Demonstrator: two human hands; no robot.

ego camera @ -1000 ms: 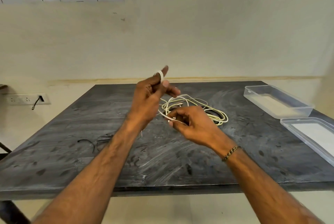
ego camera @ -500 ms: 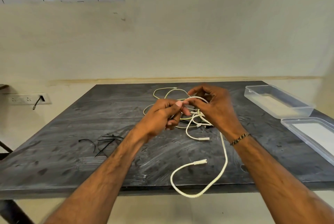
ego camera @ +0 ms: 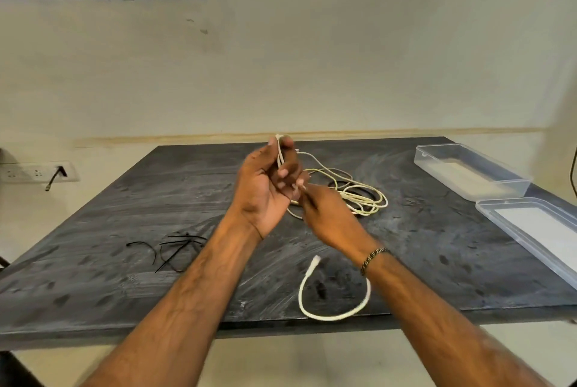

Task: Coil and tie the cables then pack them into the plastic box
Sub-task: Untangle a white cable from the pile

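Note:
My left hand (ego camera: 265, 186) is raised palm-up over the middle of the table and grips a white cable (ego camera: 331, 316), whose strands run up between its thumb and fingers. My right hand (ego camera: 331, 218) sits just right of it and pinches the same cable near the left palm. The cable's free end hangs in a loop by the table's front edge. A tangle of pale and dark cables (ego camera: 359, 196) lies behind the hands. The clear plastic box (ego camera: 468, 171) stands open at the back right.
The box's lid (ego camera: 530, 230) lies at the right edge of the dark table (ego camera: 125, 199). Several black ties (ego camera: 175, 249) lie on the left. A wall socket with a plug (ego camera: 59, 172) is at the far left.
My left hand has risen and turned palm-up with the cable wound up its fingers. My right hand moved down and toward me. The hanging loop has shortened.

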